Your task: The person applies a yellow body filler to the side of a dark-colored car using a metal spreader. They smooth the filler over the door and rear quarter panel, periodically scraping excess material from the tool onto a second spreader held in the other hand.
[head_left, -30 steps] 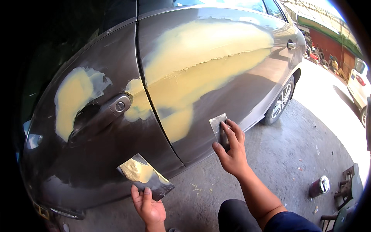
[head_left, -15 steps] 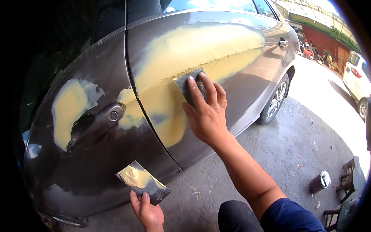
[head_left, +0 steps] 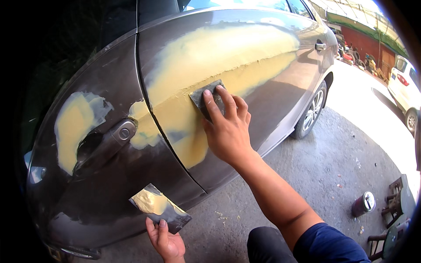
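Note:
My right hand (head_left: pixel 228 127) presses a flat metal putty spreader (head_left: pixel 206 98) against the pale yellow filler (head_left: pixel 228 52) on the rear door of a brown car, just below a ragged ridge in it. My left hand (head_left: pixel 164 239) grips a dark plate (head_left: pixel 160 206) loaded with yellow putty, low by the front door (head_left: pixel 109 184). More filler (head_left: pixel 72 131) covers patches around the front door handle (head_left: pixel 125 131).
Below the car, a tin can (head_left: pixel 362 206) stands on concrete (head_left: pixel 307 184) beside small stools (head_left: pixel 397 197) at the right. The rear wheel (head_left: pixel 311 114) is visible. Behind are a parked white vehicle (head_left: pixel 403 83) and piles of tyres (head_left: pixel 357 59).
My right hand has moved up and left, bringing the spreader onto the filler; over the last half second it shifted slightly left. My left hand and plate sit slightly lower in view.

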Demonstrator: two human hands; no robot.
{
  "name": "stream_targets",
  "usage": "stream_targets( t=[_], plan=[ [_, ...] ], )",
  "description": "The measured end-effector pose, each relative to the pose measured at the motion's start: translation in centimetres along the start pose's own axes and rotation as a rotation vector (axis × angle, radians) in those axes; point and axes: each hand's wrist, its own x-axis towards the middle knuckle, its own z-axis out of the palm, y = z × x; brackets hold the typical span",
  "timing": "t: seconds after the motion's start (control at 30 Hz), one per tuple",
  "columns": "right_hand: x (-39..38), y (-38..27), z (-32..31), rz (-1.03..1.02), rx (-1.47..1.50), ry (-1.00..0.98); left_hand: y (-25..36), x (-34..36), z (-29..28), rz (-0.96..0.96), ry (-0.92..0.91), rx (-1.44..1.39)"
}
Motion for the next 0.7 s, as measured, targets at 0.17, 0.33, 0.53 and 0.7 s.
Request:
stream_targets(
  t=[0.17, 0.33, 0.53, 0.7],
  plan=[
    [-0.5, 0.2, -1.1, 0.009, 0.014, -0.012, 0.1, 0.0, 0.0, -0.004, -0.009, 0.003],
    [1.0, 0.8, -1.1, 0.008, 0.028, 0.052, 0.2, -0.1, 0.4, -0.013, -0.009, 0.007],
    [0.4, 1.4, -0.3, 0.010, 0.025, -0.019, -0.1, 0.0, 0.6, -0.025, 0.002, 0.021],
    [-0.5, 2.0, -1.6, 0.042, 0.026, -0.059, 0.0, -0.1, 0.4, -0.012, -0.009, 0.037]
  ],
)
